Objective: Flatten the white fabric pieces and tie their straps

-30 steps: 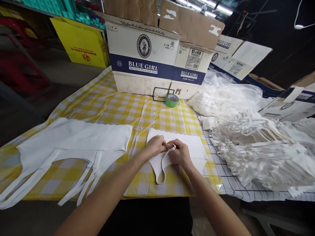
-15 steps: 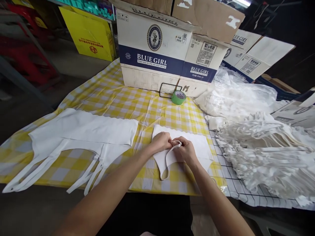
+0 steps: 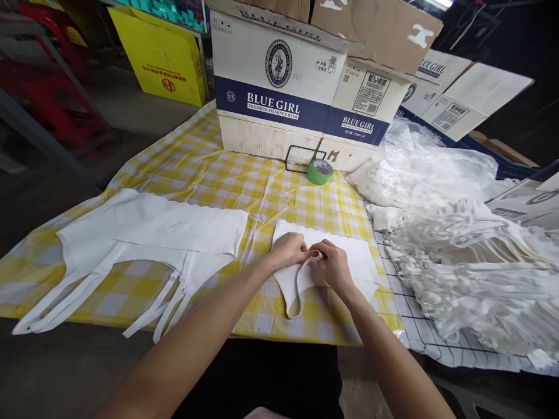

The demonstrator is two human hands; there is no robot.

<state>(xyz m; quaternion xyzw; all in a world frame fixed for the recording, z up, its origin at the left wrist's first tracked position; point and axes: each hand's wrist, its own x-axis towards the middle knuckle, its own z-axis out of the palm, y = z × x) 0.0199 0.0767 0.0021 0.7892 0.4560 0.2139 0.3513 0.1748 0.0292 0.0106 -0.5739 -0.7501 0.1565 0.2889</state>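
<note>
A white strappy garment (image 3: 360,262) with a scalloped top edge lies folded on the yellow checked cloth. Over it, my left hand (image 3: 291,249) and my right hand (image 3: 334,267) meet, fingers pinched on its thin white strap (image 3: 301,282). The strap loops down from between them toward the garment's lower left corner. Exactly what sits at the fingertips is too small to make out. To the left, a second white garment (image 3: 161,230) is spread flat, its long straps hanging toward the front table edge.
Behind stand beer cartons (image 3: 279,110), with green tape (image 3: 320,171) and a black wire frame (image 3: 301,160) before them. On the right are a heap of white garments (image 3: 471,273) and a clear plastic bag (image 3: 428,169). A yellow box (image 3: 157,58) stands at the back left.
The view has shifted slightly, so everything sits a little to the right. Both hands stay together on the strap, with only small finger movement.
</note>
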